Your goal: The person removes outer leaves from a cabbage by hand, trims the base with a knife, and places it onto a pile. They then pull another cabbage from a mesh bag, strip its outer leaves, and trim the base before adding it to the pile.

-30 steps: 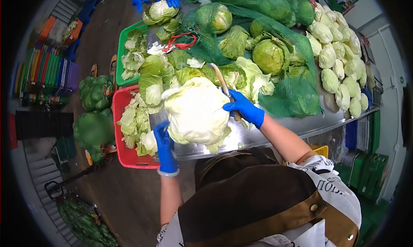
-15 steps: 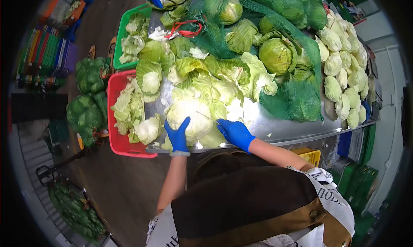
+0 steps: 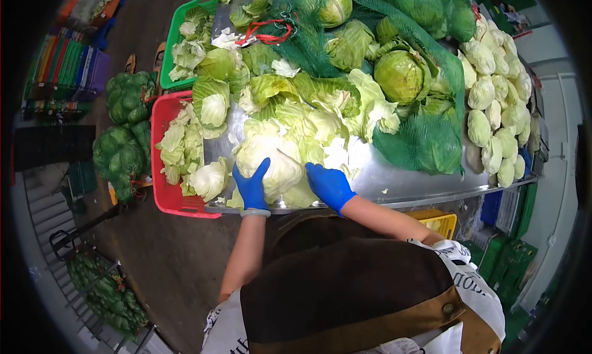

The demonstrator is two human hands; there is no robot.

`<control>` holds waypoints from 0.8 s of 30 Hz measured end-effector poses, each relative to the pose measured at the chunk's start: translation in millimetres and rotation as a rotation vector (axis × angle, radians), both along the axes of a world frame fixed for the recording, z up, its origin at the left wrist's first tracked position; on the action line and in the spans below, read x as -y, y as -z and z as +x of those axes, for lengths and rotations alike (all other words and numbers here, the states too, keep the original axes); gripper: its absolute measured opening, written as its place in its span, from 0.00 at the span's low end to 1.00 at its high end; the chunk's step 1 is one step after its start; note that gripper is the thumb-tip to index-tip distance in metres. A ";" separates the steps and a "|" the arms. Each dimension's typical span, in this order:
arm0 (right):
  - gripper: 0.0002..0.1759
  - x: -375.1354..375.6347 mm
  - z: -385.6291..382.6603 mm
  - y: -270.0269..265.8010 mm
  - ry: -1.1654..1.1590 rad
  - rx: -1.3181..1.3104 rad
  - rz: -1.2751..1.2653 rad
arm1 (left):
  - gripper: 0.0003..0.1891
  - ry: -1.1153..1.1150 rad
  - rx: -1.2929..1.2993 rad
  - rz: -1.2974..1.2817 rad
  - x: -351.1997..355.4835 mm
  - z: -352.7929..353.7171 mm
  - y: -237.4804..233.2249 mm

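A pale, trimmed cabbage (image 3: 269,163) lies among loose leaves near the table's front edge. My left hand (image 3: 251,185), in a blue glove, grips its left side with the thumb apart. My right hand (image 3: 330,186), also gloved in blue, is closed at the cabbage's right side around a knife. Only a thin part of the knife's blade (image 3: 287,154) shows against the cabbage; its handle is hidden in my fist. Outer cabbage leaves (image 3: 317,123) are heaped just behind.
A red crate (image 3: 161,169) and a green crate (image 3: 169,52) hold leaves at the left. Green netting (image 3: 416,143) with cabbages covers the back of the metal table (image 3: 407,184). Trimmed cabbages (image 3: 493,95) are piled at the right. A yellow crate (image 3: 449,224) stands below the edge.
The knife in my right hand has shifted slightly at the cabbage, and its blade shows less. Another person's blue-gloved hands at the top have left the view.
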State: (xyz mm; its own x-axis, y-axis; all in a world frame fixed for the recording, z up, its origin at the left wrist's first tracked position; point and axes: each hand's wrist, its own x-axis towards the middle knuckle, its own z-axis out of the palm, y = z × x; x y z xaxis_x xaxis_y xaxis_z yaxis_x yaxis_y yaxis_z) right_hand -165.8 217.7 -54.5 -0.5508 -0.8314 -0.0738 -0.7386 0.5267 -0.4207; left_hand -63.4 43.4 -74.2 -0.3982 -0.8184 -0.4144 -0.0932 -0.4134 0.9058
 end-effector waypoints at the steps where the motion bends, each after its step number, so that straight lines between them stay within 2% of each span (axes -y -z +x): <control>1: 0.05 -2.9 0.1 -0.2 -0.001 -0.025 0.014 | 0.48 -0.006 -0.003 0.011 -1.1 -1.1 -3.5; 4: 0.05 -3.5 -5.3 0.0 0.031 -0.076 0.031 | 0.48 -0.011 0.012 0.032 -3.4 -1.6 -9.4; 7: 0.05 -1.5 -15.1 8.3 0.125 -0.013 0.008 | 0.49 -0.011 0.006 0.028 -3.7 -2.6 -9.0; 10: 0.08 1.7 -25.7 26.8 0.245 0.111 -0.132 | 0.48 0.038 0.037 -0.020 -5.1 1.8 -5.1; 11: 0.14 8.1 -40.3 19.5 0.369 0.266 -0.033 | 0.48 0.052 0.052 -0.046 -5.1 3.7 -3.5; 12: 0.14 11.4 -52.8 23.3 0.464 0.287 -0.032 | 0.47 0.050 0.023 -0.003 -4.4 7.6 -3.2; 14: 0.14 6.3 -72.7 29.7 0.348 0.291 -0.021 | 0.45 0.074 -0.034 0.081 0.5 19.1 -4.1; 15: 0.15 4.3 -77.8 30.2 0.300 0.325 0.086 | 0.43 0.093 -0.055 0.135 6.7 24.9 -3.3; 16: 0.16 7.4 -76.7 22.0 0.290 0.348 -0.082 | 0.42 0.090 -0.086 0.148 9.8 29.3 -0.1; 18: 0.20 11.8 -58.4 -8.6 0.252 0.398 -0.394 | 0.40 0.076 -0.167 0.218 6.6 29.5 -22.0; 20: 0.30 34.0 -43.3 -50.8 0.113 0.121 -0.504 | 0.39 0.111 -0.178 0.255 2.0 26.5 -45.3; 21: 0.31 44.5 -42.1 -59.8 0.127 0.103 -0.489 | 0.39 0.133 -0.190 0.266 3.0 23.3 -50.8; 24: 0.28 62.2 -71.2 -34.5 0.533 0.398 -0.525 | 0.41 0.259 -0.194 0.269 6.5 34.6 -52.7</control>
State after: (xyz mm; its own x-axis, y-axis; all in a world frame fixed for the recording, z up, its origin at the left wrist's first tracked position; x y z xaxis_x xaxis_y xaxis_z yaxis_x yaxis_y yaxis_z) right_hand -237.0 155.5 -20.0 -0.8936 -0.4482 -0.0225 -0.1914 0.4261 -0.8842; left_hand -28.8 36.9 -21.6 -0.6680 -0.5537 -0.4972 -0.0636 -0.6233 0.7794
